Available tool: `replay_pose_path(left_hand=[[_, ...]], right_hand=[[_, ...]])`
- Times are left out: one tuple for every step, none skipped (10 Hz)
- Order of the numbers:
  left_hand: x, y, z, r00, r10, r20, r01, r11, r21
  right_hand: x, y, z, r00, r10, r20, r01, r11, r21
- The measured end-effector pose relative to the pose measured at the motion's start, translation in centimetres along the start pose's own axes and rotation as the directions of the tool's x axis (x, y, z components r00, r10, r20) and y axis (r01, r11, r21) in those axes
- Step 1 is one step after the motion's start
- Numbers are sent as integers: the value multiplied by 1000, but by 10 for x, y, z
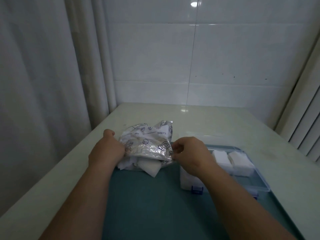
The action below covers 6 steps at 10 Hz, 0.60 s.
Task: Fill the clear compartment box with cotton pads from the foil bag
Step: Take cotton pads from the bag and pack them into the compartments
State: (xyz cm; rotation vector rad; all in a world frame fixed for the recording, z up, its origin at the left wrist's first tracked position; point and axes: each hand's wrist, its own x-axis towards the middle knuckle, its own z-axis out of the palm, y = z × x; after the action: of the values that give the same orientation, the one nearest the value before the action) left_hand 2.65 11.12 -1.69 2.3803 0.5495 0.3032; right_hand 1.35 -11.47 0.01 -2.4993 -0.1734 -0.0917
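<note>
Ahead I see a glossy white tiled wall (225, 54) — a lamp's glare (194, 4) near its top. Pale curtain (43, 66) at left, vertical slats (308, 135) at right; a cream table (216, 118) with a teal mat (147, 205) below.

Bare arms reach forward from the near edge; left forearm (83, 196) from lower left, right forearm (242, 201) from lower right, both angled slightly inward. Left hand (107, 149) back-up, fingers curled out of sight, gripping the left edge of the foil bag (149, 144). Right hand (189, 153) back-up, fingertips bunched, pinching the bag's right near corner; the two hands roughly level and apart.
</note>
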Motion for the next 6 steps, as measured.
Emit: replay_pose_path(left_hand=[[4,-1,2,999,-25,38,26,999,-21],[4,1,4,1000,-3,30,4,999,-49],[5,1,7,999,48,7,-47,992,-117],[11,-2,8,1000,-6,10,8,975,-222],[16,1,8,993,-98,59,113,927,-357],[15,3,8,989,-115,88,142,895,-423]], right_hand=[[-3,1,-4,999,-31,-43,32,999,27],[-2,2,-6,997,-57,-53,57,998,12],[-1,3,-5,996,-75,-49,76,997,18],[0,6,-4,993,-81,-91,85,995,48],[1,6,-5,989,-77,-130,85,995,54],[0,5,-6,984,-92,-155,98,994,36]])
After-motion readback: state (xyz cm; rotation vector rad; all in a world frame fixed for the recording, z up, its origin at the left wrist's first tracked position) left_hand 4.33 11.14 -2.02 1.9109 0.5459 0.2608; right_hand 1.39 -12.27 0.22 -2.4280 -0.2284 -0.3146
